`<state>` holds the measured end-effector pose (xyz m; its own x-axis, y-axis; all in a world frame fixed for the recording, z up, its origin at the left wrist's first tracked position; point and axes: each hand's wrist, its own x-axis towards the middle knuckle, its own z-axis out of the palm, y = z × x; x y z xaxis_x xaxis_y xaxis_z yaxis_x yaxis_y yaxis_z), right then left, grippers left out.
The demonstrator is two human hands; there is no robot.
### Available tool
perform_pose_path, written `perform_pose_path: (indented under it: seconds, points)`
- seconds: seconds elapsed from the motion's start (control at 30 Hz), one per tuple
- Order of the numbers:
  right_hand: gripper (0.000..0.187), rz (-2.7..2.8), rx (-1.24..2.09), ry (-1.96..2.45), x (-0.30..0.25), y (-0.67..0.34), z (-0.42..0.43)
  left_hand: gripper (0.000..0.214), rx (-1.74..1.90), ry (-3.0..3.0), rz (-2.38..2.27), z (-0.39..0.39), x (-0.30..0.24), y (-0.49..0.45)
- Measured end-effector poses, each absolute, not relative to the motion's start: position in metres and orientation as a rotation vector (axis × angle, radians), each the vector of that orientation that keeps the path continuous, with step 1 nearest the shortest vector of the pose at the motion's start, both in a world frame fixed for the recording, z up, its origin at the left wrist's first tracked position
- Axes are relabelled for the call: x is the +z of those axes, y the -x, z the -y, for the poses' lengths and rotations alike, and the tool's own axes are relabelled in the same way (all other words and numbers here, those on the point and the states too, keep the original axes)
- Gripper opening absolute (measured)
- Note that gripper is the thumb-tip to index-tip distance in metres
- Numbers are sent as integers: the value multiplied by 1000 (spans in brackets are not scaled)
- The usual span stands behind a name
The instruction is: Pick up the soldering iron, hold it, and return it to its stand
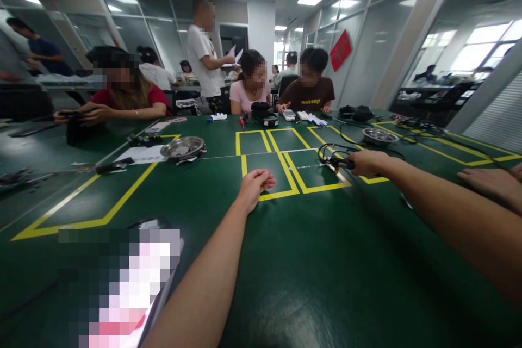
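My right hand (369,163) reaches out over the green table, its fingers wrapped round a black cable (338,162). Thin loops of the cable curve above and beyond the hand. Small coloured bits show at its near end, too small to name. This bundle sits over a yellow-taped rectangle (322,189). My left hand (255,187) rests on the table by the neighbouring taped rectangle (281,194), with curled fingers and nothing visible in them. The inside of the left palm is hidden.
A metal bowl (182,148) stands left, another metal bowl (380,136) right. A blurred-out phone-like object (138,283) lies near left. Black cables (424,129) spread at the right. Another person's hand (487,182) rests at the right edge. Several people sit across the table.
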<state>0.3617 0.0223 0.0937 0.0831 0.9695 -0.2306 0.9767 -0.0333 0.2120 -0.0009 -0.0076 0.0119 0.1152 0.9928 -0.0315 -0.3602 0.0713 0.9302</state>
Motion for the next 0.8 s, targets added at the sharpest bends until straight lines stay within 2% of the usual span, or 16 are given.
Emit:
perform_pose_path:
  seconds: [0.1, 0.2, 0.27, 0.37, 0.43, 0.5, 0.63, 0.8]
  points:
    - [38, -1944, -81, -2126, 93, -364, -17, 9, 1246, -949, -868, 8, 13, 2]
    - [34, -2027, -300, -2235, 92, -358, -9, 12, 1242, -958, -851, 7, 12, 4]
    - [33, -2118, -605, -2354, 89, -346, -2, 14, 1244, -962, -848, 7, 11, 5]
    - [31, -2214, -1355, -2453, 81, -316, 11, 15, 1241, -979, -854, 6, 8, 5]
    - [34, -2210, -1911, -2346, 73, -289, 20, 16, 1236, -997, -859, 5, 6, 4]
    - [36, -2156, -2329, -2152, 64, -259, 30, 18, 1233, -1013, -855, 5, 4, 4]
    - [35, -1995, -2783, -1799, 42, -207, 48, 28, 1225, -1017, -807, 4, 3, 4]
    - [35, -1929, -3023, -1626, 22, -182, 64, 33, 1199, -1021, -769, 4, 4, 6]
